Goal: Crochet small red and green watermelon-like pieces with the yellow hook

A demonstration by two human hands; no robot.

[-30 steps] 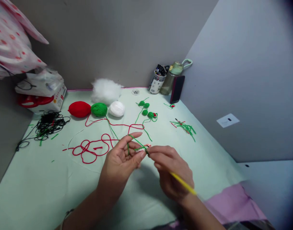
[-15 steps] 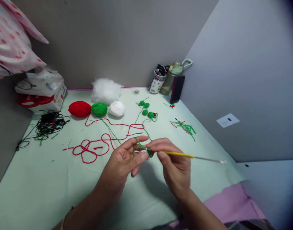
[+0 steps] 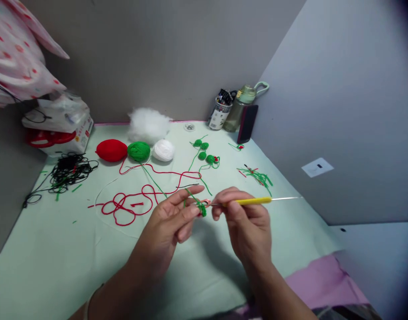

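Observation:
Between the thumb and fingers of my left hand (image 3: 172, 218) is a small green crochet piece (image 3: 202, 210) with a bit of red at its lower edge. Green yarn runs up over the raised index finger of that hand. My right hand (image 3: 248, 222) grips a crochet hook (image 3: 253, 201) by its yellow handle, the metal tip reaching left to the piece. The hook's other metal end points right. Behind the hands, a green yarn ball (image 3: 139, 151) trails a strand toward my left hand.
A red yarn ball (image 3: 111, 150) and a white yarn ball (image 3: 163, 150) flank the green one. Loose red yarn (image 3: 123, 206) lies left of my hands. Small green crochet balls (image 3: 202, 155), yarn scraps (image 3: 257, 175), a phone (image 3: 248, 124) and a bottle (image 3: 236, 111) are farther back.
My right hand has shifted slightly right, drawing the hook away from my left hand, and the hook lies more level. The crochet piece has turned, showing more green and less white.

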